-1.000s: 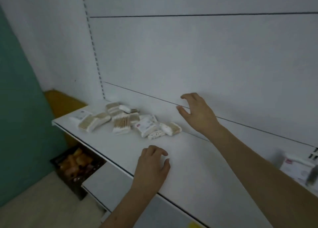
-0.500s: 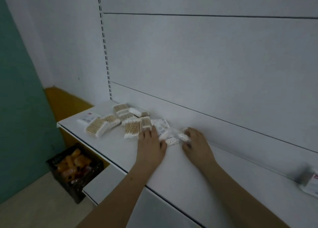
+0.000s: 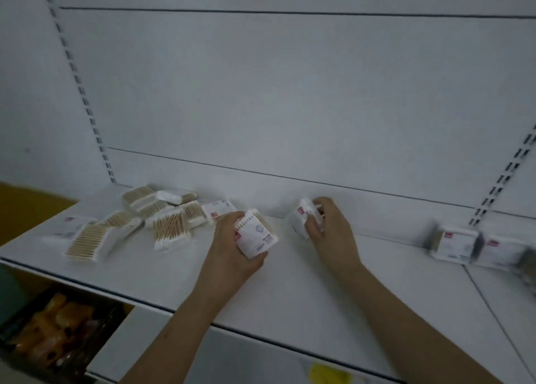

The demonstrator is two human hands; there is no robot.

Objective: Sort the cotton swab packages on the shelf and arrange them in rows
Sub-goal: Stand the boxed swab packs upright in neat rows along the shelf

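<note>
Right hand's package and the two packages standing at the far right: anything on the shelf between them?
No. In the head view, the shelf is bare between the package in the right hand and the standing packages.

Left hand (image 3: 232, 250) grips a swab package (image 3: 255, 235); right hand (image 3: 330, 230) grips another package (image 3: 304, 218) above the shelf (image 3: 290, 290).

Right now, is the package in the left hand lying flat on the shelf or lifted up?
Lifted and tilted. The left hand grips the package off the shelf, its label face turned up toward the camera.
</note>
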